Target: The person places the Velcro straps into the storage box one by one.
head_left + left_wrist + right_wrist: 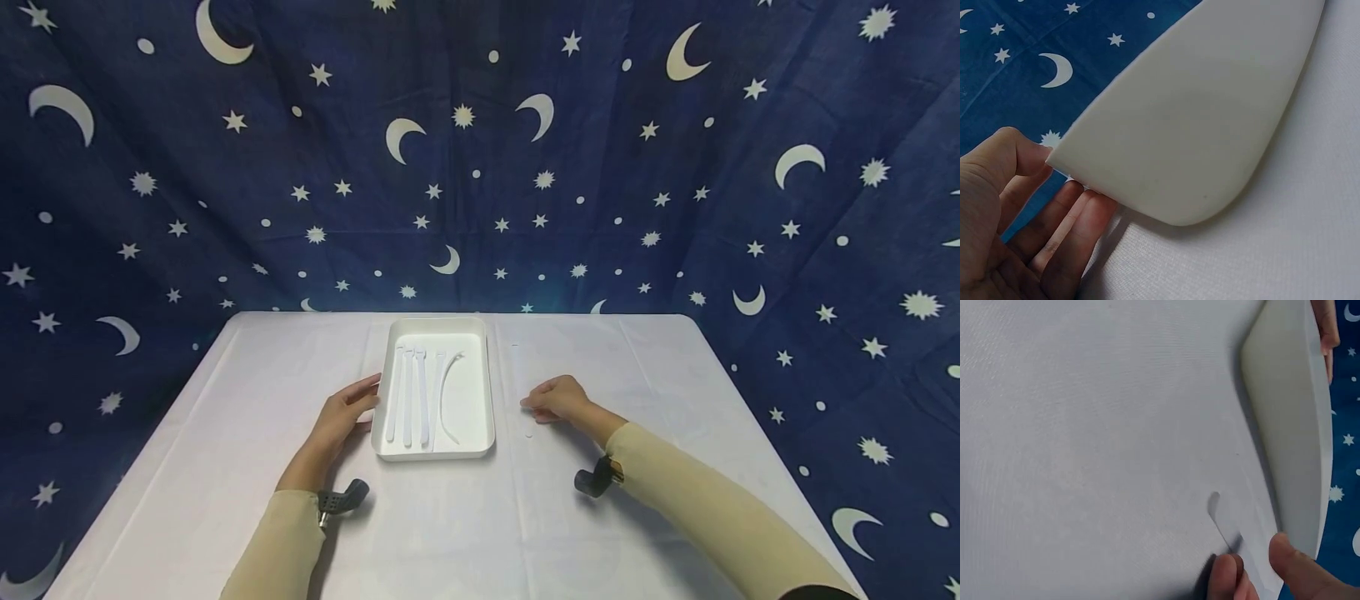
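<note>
A white rectangular tray (450,454) stands on the table. Several slim white strips (407,400) lie lengthwise in its left half, most with a wider end at the far side. Beside them lies a curved one (444,396). My left hand (341,417) touches the tray's left side, thumb and fingers against its edge in the left wrist view. Right of the tray, another pale strip (1213,503) lies flat on the tablecloth, barely distinct from it. Over this strip is my right hand (555,400), fingertips low at its middle; thumb and forefinger stand apart in the right wrist view.
A white cloth covers the table (450,533). Behind it and along both sides hangs a dark blue curtain (480,200) with moons and stars. Black wrist cameras (343,497) sit below both hands, close above the tabletop.
</note>
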